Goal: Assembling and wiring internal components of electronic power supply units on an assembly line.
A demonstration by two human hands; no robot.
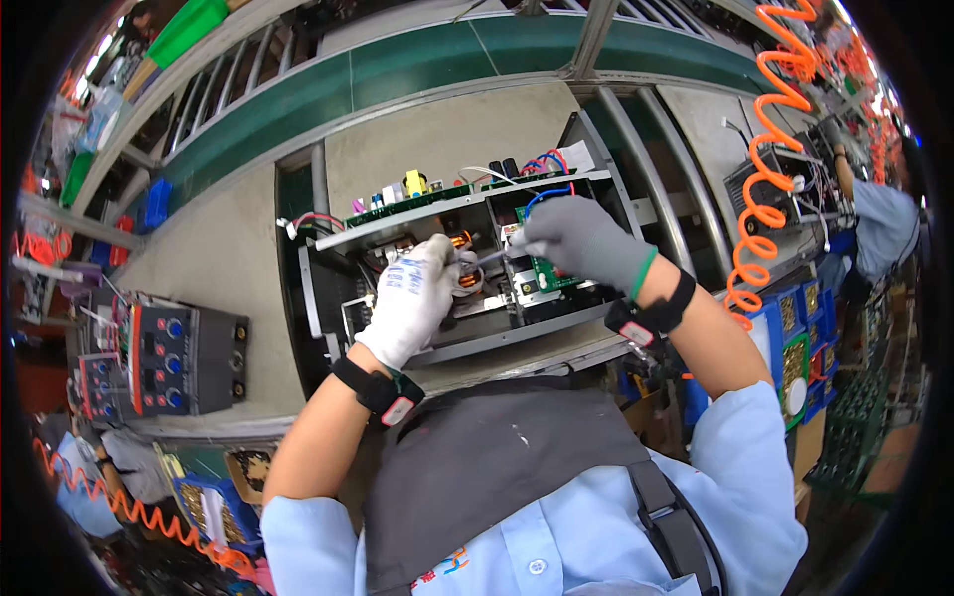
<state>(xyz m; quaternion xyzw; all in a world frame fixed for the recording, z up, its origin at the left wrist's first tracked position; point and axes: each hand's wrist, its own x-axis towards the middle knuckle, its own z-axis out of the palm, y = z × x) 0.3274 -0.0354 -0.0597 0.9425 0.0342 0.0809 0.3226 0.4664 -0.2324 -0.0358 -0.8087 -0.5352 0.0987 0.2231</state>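
Note:
An open metal chassis point(452, 350) lies in front of me, with a green circuit board and upright components along its far side. My left hand point(409, 296), in a white glove, is inside it with fingers closed beside a copper-wound coil point(461, 240). My right hand point(586, 241), in a grey glove, pinches over a green board point(550, 274) in the right part of the chassis. A thin pale strand point(491, 257) runs between the two hands' fingertips. What exactly each hand grips is hidden by the gloved fingers.
Finished-looking units with knobs point(164, 358) stand at the left. An orange coiled hose point(760, 214) hangs at the right. Metal rollers point(651, 189) lie beyond the chassis. Blue parts bins point(790, 313) sit at the lower right. Another person point(882, 223) works at far right.

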